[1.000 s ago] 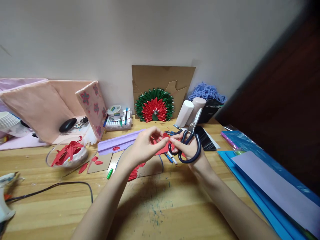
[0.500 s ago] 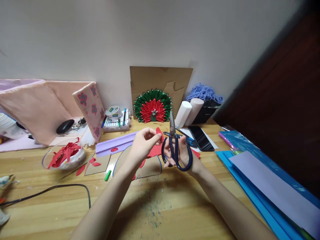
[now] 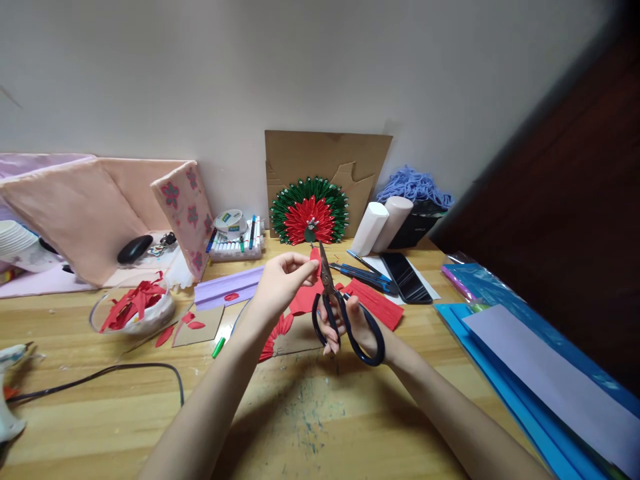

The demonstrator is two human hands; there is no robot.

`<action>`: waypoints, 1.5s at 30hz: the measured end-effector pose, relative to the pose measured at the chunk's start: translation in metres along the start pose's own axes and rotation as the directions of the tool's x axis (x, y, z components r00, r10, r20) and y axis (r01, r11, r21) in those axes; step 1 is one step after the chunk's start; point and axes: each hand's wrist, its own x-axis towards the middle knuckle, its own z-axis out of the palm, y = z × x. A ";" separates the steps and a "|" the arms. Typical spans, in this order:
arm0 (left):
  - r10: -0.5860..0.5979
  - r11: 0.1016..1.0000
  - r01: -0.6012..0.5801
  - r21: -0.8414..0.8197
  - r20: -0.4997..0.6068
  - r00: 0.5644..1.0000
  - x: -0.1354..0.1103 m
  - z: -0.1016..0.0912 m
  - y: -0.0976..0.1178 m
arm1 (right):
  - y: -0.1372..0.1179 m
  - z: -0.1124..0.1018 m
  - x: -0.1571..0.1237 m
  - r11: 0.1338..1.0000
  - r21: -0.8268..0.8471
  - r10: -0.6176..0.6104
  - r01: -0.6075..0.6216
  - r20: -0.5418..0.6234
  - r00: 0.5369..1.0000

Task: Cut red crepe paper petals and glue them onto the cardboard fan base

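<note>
My left hand (image 3: pixel 284 285) is closed in a pinch on a small red paper piece (image 3: pixel 315 255), held up above the table. Just to its right, my right hand (image 3: pixel 357 325) grips dark-handled scissors (image 3: pixel 327 277), fingers through the loops and blades pointing up. The blades are slightly parted and lie along the right edge of the paper piece; I cannot tell whether they touch it. Below my hands is a piece of cardboard (image 3: pixel 299 340) bearing red paper petals (image 3: pixel 274 339), partly hidden by my left arm. A folded red crepe paper sheet (image 3: pixel 376 304) lies behind my right wrist.
A bowl (image 3: pixel 95 319) of red scraps, a cardboard piece (image 3: pixel 210 323) with petals and a glue gun (image 3: pixel 11 380) are at left. A utility knife (image 3: pixel 367 278) and phone (image 3: pixel 406 279) lie behind my right hand. A peacock craft (image 3: pixel 310 217) leans at the back.
The scissors have tilted leftward and their blades have parted, coming up beside the red paper piece. My right hand has turned with them. My left hand keeps its pinch, shifted slightly left.
</note>
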 end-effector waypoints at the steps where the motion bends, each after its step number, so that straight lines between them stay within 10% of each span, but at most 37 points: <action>1: -0.003 1.000 0.003 -0.003 -0.001 1.000 0.000 0.000 0.000 | 0.000 0.001 0.000 1.000 -0.001 0.009 -0.009 -0.004 1.000; 37: -0.035 0.999 0.033 -0.037 -0.052 0.998 0.002 -0.005 0.002 | 0.007 -0.001 -0.002 0.950 -0.308 -0.111 0.047 -0.195 0.975; 45: -0.032 0.996 0.029 -0.079 -0.039 0.999 0.003 -0.002 0.001 | 0.001 0.013 0.000 1.000 0.028 0.003 0.001 -0.132 0.991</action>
